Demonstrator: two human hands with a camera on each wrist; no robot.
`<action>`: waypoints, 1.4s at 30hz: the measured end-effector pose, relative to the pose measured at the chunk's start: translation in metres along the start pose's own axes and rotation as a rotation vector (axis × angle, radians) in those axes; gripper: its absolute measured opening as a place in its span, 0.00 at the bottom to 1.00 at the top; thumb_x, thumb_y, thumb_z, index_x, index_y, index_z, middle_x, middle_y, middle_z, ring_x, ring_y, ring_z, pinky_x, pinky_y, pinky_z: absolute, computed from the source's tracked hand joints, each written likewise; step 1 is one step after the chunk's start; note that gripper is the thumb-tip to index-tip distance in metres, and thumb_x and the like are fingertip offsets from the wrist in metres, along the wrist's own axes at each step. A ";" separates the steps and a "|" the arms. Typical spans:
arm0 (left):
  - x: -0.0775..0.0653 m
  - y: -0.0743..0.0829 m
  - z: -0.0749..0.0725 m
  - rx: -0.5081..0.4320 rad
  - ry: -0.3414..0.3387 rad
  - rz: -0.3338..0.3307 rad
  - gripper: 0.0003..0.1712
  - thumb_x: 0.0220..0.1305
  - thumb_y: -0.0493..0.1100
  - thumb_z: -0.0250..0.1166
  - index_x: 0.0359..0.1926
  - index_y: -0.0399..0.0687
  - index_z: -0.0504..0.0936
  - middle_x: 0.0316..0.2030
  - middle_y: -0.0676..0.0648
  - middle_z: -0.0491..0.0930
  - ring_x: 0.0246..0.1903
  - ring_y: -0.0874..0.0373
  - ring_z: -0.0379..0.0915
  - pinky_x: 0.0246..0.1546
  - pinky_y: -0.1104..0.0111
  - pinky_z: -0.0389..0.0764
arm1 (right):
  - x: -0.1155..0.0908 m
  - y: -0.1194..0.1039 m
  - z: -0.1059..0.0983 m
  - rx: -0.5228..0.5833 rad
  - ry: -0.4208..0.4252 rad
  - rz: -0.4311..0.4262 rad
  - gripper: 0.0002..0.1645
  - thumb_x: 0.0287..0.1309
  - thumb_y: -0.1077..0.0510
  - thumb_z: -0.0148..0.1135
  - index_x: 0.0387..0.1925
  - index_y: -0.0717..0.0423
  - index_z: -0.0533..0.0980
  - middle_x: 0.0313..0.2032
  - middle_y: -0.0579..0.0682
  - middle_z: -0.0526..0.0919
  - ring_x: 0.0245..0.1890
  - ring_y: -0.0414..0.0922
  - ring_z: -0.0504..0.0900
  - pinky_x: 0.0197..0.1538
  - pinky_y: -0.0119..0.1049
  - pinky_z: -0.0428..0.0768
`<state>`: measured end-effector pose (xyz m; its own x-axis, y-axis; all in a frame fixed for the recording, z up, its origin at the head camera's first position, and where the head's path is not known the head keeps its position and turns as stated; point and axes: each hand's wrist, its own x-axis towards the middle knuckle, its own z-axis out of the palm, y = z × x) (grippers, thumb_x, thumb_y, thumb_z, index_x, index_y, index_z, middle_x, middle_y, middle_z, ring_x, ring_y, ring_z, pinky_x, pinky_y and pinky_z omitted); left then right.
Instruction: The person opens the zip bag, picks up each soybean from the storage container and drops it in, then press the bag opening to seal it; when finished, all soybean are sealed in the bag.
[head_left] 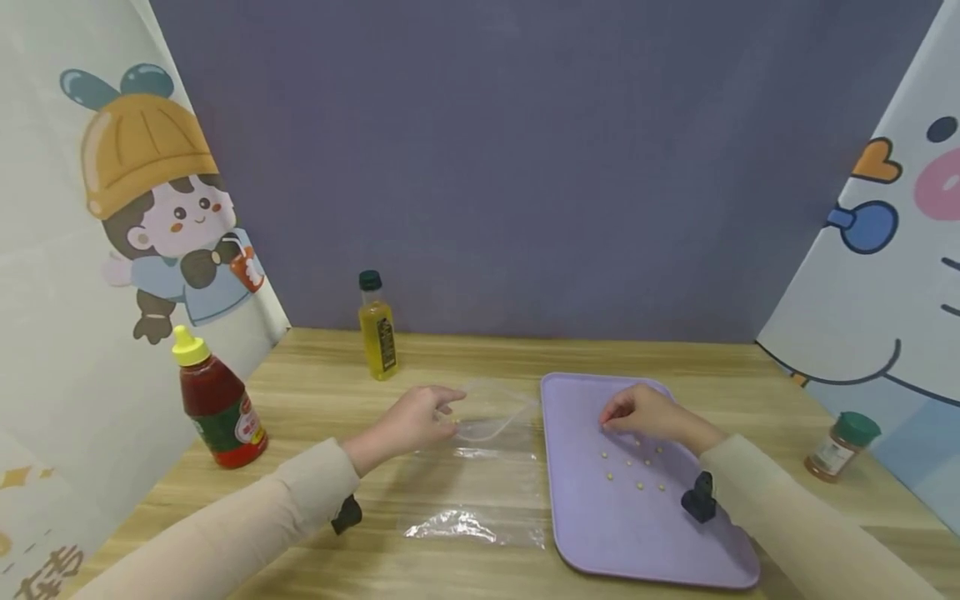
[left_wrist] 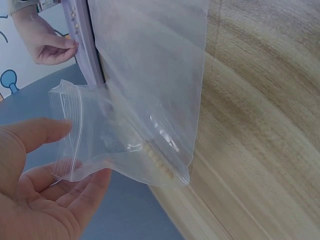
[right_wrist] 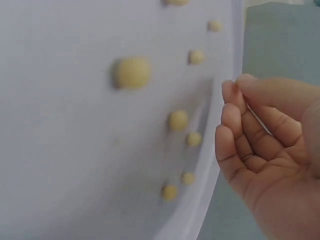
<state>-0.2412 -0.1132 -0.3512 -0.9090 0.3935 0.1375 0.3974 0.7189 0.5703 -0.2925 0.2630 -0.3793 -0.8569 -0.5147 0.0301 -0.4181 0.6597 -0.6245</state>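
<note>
My left hand (head_left: 420,418) holds the mouth of a clear zip-lock bag (head_left: 480,475) lying on the table. In the left wrist view, the thumb sits at the zip edge and the fingers curl behind, keeping the mouth spread. Several soybeans (left_wrist: 159,162) lie in a row inside that bag. Over the lilac tray (head_left: 558,500) hovers my right hand (head_left: 645,414), thumb and index fingertips pressed together. Nothing shows between those tips in the right wrist view; a small thing there could be hidden. Several pale yellow soybeans (right_wrist: 133,73) are scattered on the tray.
A red sauce bottle (head_left: 225,408) with a yellow cap stands at the left, and an oil bottle (head_left: 378,337) behind the bag. A green-capped spice jar (head_left: 840,446) is at the right edge. A dark grey panel (head_left: 510,167) closes off the table's back.
</note>
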 end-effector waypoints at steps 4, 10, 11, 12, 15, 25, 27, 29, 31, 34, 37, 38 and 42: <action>0.001 0.001 -0.001 0.006 0.000 0.006 0.31 0.53 0.34 0.69 0.60 0.38 0.76 0.59 0.39 0.77 0.49 0.46 0.80 0.40 0.67 0.86 | 0.003 -0.010 -0.002 -0.008 0.037 0.029 0.08 0.59 0.57 0.65 0.36 0.58 0.84 0.34 0.48 0.87 0.33 0.36 0.78 0.33 0.29 0.77; 0.000 0.003 -0.003 0.018 0.003 0.004 0.31 0.52 0.34 0.69 0.59 0.38 0.76 0.59 0.39 0.77 0.49 0.46 0.80 0.42 0.65 0.86 | 0.011 -0.034 -0.005 0.057 0.091 -0.015 0.11 0.60 0.58 0.64 0.40 0.62 0.83 0.37 0.53 0.88 0.37 0.41 0.82 0.38 0.32 0.81; 0.000 0.003 -0.004 0.019 0.001 -0.001 0.31 0.52 0.34 0.69 0.60 0.38 0.76 0.59 0.39 0.77 0.49 0.46 0.80 0.42 0.64 0.86 | 0.013 -0.037 -0.005 0.075 0.096 -0.028 0.11 0.60 0.58 0.64 0.40 0.63 0.83 0.38 0.53 0.87 0.37 0.42 0.82 0.38 0.32 0.81; 0.000 0.004 -0.004 0.019 0.000 -0.010 0.31 0.52 0.34 0.69 0.60 0.39 0.76 0.59 0.39 0.77 0.49 0.46 0.80 0.42 0.64 0.86 | 0.015 -0.041 -0.005 0.082 0.101 -0.035 0.11 0.60 0.58 0.65 0.40 0.62 0.83 0.38 0.53 0.87 0.38 0.42 0.82 0.38 0.32 0.81; 0.000 0.005 -0.005 0.021 -0.007 -0.022 0.31 0.53 0.34 0.69 0.60 0.40 0.76 0.59 0.40 0.77 0.50 0.47 0.79 0.43 0.64 0.86 | 0.021 -0.053 -0.004 0.108 0.119 -0.054 0.09 0.59 0.58 0.65 0.39 0.59 0.83 0.38 0.53 0.87 0.38 0.42 0.82 0.38 0.31 0.81; -0.001 0.006 -0.003 -0.009 -0.032 -0.009 0.31 0.54 0.34 0.68 0.61 0.39 0.75 0.59 0.39 0.77 0.51 0.46 0.79 0.40 0.68 0.86 | 0.041 -0.095 0.009 0.135 0.157 -0.085 0.08 0.57 0.59 0.67 0.37 0.59 0.84 0.34 0.50 0.88 0.34 0.38 0.81 0.38 0.31 0.81; -0.001 0.007 -0.003 -0.006 -0.026 -0.008 0.31 0.54 0.34 0.69 0.61 0.38 0.75 0.59 0.39 0.77 0.50 0.45 0.79 0.40 0.67 0.86 | 0.046 -0.103 0.012 0.149 0.149 -0.098 0.08 0.57 0.60 0.67 0.37 0.61 0.84 0.34 0.51 0.88 0.33 0.37 0.81 0.37 0.31 0.80; -0.002 0.008 -0.004 -0.006 -0.019 -0.009 0.30 0.53 0.34 0.69 0.60 0.38 0.75 0.58 0.39 0.77 0.50 0.45 0.79 0.41 0.66 0.86 | 0.051 -0.109 0.016 0.161 0.144 -0.102 0.08 0.57 0.61 0.67 0.36 0.62 0.84 0.33 0.51 0.88 0.32 0.37 0.80 0.36 0.31 0.79; -0.002 0.008 -0.004 -0.007 -0.019 -0.008 0.30 0.53 0.33 0.68 0.60 0.38 0.75 0.58 0.39 0.77 0.50 0.45 0.79 0.41 0.66 0.86 | 0.054 -0.115 0.019 0.161 0.145 -0.093 0.07 0.56 0.61 0.67 0.36 0.61 0.84 0.33 0.51 0.88 0.31 0.37 0.80 0.35 0.31 0.78; -0.001 0.008 -0.004 0.002 -0.019 0.010 0.30 0.53 0.33 0.68 0.60 0.37 0.75 0.58 0.38 0.77 0.50 0.44 0.80 0.40 0.65 0.87 | 0.061 -0.120 0.024 0.157 0.158 -0.078 0.06 0.56 0.61 0.68 0.35 0.60 0.85 0.33 0.50 0.88 0.30 0.35 0.79 0.35 0.30 0.78; -0.001 0.007 -0.003 0.013 -0.017 0.028 0.30 0.53 0.33 0.68 0.59 0.36 0.76 0.58 0.37 0.77 0.49 0.44 0.80 0.41 0.64 0.87 | 0.065 -0.121 0.028 0.145 0.167 -0.074 0.08 0.55 0.60 0.68 0.35 0.60 0.85 0.33 0.51 0.88 0.31 0.36 0.80 0.37 0.30 0.79; 0.000 0.007 -0.003 0.016 -0.016 0.033 0.30 0.53 0.33 0.69 0.59 0.36 0.76 0.58 0.37 0.77 0.49 0.44 0.80 0.42 0.63 0.87 | 0.067 -0.121 0.030 0.148 0.170 -0.064 0.08 0.55 0.59 0.69 0.35 0.60 0.85 0.33 0.51 0.88 0.31 0.36 0.81 0.37 0.30 0.80; 0.000 0.006 -0.003 0.026 -0.014 0.035 0.30 0.54 0.34 0.69 0.60 0.36 0.75 0.58 0.38 0.77 0.49 0.45 0.80 0.43 0.63 0.86 | 0.068 -0.117 0.032 0.190 0.169 -0.060 0.11 0.57 0.58 0.67 0.37 0.63 0.84 0.33 0.54 0.88 0.34 0.42 0.85 0.40 0.31 0.83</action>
<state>-0.2395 -0.1103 -0.3457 -0.8927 0.4264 0.1459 0.4323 0.7188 0.5444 -0.2925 0.1331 -0.3290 -0.8773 -0.4403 0.1912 -0.4189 0.5077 -0.7528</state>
